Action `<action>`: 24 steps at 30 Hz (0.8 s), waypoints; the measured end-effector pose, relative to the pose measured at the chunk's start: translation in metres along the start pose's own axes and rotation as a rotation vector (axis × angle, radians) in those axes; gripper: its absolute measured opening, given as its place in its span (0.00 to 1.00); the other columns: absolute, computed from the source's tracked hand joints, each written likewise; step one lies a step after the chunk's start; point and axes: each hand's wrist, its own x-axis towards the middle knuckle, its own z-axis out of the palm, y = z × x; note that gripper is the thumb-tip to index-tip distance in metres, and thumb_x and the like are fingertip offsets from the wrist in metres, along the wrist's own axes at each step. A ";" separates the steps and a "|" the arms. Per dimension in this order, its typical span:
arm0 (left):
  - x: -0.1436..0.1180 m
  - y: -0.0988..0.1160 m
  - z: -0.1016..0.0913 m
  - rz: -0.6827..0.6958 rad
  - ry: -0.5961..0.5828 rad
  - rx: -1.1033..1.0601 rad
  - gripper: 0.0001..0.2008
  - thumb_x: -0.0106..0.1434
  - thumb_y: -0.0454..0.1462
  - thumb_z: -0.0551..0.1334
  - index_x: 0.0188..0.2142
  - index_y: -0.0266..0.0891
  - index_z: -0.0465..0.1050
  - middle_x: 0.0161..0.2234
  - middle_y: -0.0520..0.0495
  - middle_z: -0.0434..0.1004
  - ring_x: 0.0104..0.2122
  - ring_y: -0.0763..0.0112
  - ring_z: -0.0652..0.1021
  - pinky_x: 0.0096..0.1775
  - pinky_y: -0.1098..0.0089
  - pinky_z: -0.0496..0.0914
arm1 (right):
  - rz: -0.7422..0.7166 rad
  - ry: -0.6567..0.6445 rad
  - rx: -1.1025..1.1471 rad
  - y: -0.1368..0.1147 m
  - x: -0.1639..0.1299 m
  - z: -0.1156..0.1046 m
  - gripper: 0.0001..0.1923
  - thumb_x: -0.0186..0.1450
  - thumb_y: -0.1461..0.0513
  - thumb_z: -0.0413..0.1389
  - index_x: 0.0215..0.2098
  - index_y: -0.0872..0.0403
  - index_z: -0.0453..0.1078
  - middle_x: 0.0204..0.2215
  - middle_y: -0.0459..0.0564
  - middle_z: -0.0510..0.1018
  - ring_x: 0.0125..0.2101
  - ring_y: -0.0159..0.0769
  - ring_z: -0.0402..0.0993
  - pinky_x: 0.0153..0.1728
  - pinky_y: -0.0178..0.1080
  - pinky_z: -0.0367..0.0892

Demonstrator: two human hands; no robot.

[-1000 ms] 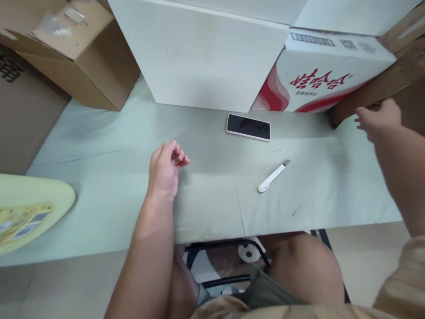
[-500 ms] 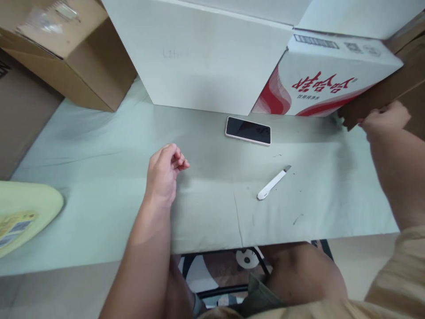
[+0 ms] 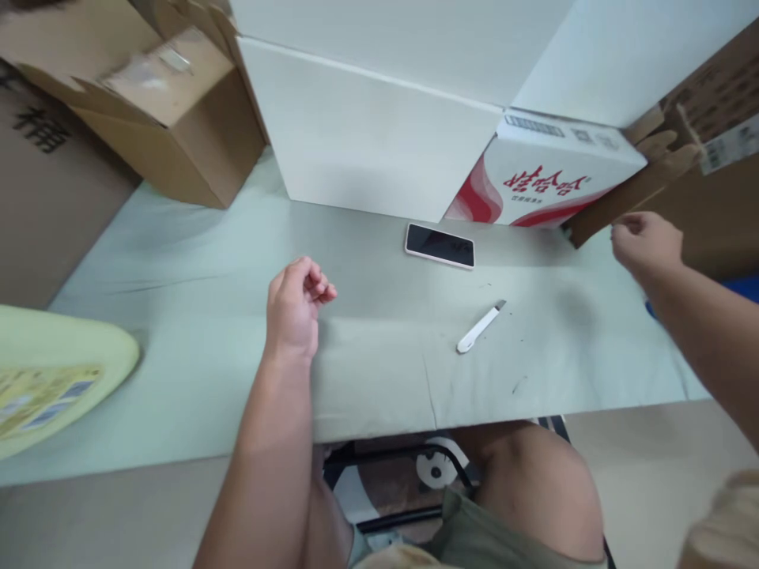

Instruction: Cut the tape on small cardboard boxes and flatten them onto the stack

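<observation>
My left hand [image 3: 296, 307] hovers over the left middle of the table, its fingers loosely curled in with nothing visible in them. On the right, my right hand [image 3: 647, 243] is closed, fingers bent together, in front of a brown cardboard box [image 3: 664, 190]; what it holds, if anything, is hidden. A white utility knife [image 3: 479, 329] with its blade out lies on the green-grey cloth between my hands. Behind it rests a phone [image 3: 439, 246], dark screen up, in a pale case.
White cartons [image 3: 379, 142] and a red-and-white printed carton [image 3: 545, 170] line the back. An opened brown box [image 3: 195, 142] stands at the back left. A pale green plastic container [image 3: 88, 348] lies at the left. The table's front edge [image 3: 379, 438] runs above my legs.
The view has shifted, showing more at the right. My right hand has moved away from the lower edge of the brown cardboard. The left hand keeps its curled pose.
</observation>
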 end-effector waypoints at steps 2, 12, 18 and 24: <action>-0.001 0.007 -0.008 0.022 0.019 -0.035 0.19 0.56 0.50 0.67 0.23 0.43 0.62 0.20 0.55 0.58 0.21 0.73 0.68 0.29 0.71 0.68 | -0.057 -0.038 0.091 -0.033 -0.022 -0.015 0.11 0.63 0.72 0.58 0.30 0.51 0.65 0.27 0.50 0.72 0.29 0.36 0.66 0.43 0.44 0.66; -0.005 0.034 -0.046 0.088 0.146 -0.198 0.16 0.58 0.46 0.64 0.23 0.42 0.62 0.21 0.55 0.56 0.22 0.76 0.64 0.28 0.74 0.65 | -1.115 -0.540 0.573 -0.304 -0.163 0.012 0.15 0.63 0.67 0.57 0.48 0.53 0.77 0.49 0.56 0.80 0.35 0.36 0.78 0.43 0.40 0.75; -0.004 0.042 -0.056 0.128 0.169 -0.209 0.15 0.62 0.40 0.61 0.22 0.41 0.61 0.21 0.54 0.56 0.21 0.76 0.65 0.27 0.74 0.64 | -1.295 -0.412 0.608 -0.487 -0.195 0.052 0.26 0.67 0.61 0.41 0.56 0.59 0.72 0.70 0.57 0.62 0.67 0.48 0.68 0.59 0.51 0.69; -0.003 0.040 -0.056 0.184 0.214 -0.201 0.12 0.64 0.41 0.61 0.26 0.42 0.63 0.22 0.55 0.57 0.23 0.74 0.65 0.28 0.72 0.64 | -1.247 -0.440 0.662 -0.520 -0.192 0.059 0.17 0.63 0.73 0.54 0.48 0.53 0.73 0.59 0.43 0.77 0.63 0.39 0.72 0.70 0.44 0.65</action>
